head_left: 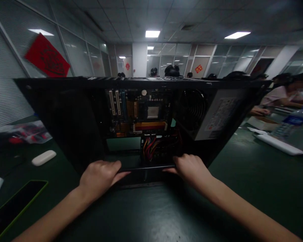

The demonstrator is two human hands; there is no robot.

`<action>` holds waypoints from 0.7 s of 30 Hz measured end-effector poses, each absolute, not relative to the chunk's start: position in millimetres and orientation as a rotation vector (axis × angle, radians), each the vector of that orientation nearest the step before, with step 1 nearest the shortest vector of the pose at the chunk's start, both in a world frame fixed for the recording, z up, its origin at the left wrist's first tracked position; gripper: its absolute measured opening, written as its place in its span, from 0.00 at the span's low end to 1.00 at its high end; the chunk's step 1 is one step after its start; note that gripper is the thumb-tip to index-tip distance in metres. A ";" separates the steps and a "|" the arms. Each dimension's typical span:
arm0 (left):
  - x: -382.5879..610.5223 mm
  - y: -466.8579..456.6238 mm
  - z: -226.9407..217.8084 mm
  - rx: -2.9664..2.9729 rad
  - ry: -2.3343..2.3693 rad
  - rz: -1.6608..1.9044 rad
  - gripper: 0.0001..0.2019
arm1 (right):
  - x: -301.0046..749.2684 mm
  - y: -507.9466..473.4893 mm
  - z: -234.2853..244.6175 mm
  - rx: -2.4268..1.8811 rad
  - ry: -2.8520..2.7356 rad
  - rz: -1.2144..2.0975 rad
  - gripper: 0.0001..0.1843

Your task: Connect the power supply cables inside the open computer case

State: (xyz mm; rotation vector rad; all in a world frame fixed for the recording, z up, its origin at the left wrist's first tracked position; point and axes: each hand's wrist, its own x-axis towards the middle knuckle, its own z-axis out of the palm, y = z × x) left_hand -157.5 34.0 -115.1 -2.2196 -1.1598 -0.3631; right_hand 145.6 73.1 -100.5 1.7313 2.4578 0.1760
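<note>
Straight ahead of me a black computer case stands with its open side facing me. Inside it I see a motherboard, a power supply with a fan and a white label at the right, and a bundle of coloured cables at the lower middle. My left hand is closed around the case's near lower edge, left of the middle. Gripping the same edge on the right is my right hand. Both thumbs lie under the edge, with the fingers over it.
The case rests over a dark green table. To the left lie a white mouse, a black phone-like slab with a green rim and plastic-bagged items. A water bottle, an open box and another person's hand are at the right.
</note>
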 end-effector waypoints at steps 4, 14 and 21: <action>-157.5 33.0 -110.1 -2.245 -1.121 -0.387 0.29 | 144.5 72.6 -97.0 1.721 2.452 0.092 0.29; -155.4 22.2 -111.2 -2.252 -1.240 -0.289 0.32 | 152.3 62.9 -101.3 1.687 2.513 0.136 0.30; -155.2 21.7 -110.0 -2.281 -1.368 -0.301 0.32 | 156.3 66.6 -106.4 1.678 2.556 0.152 0.28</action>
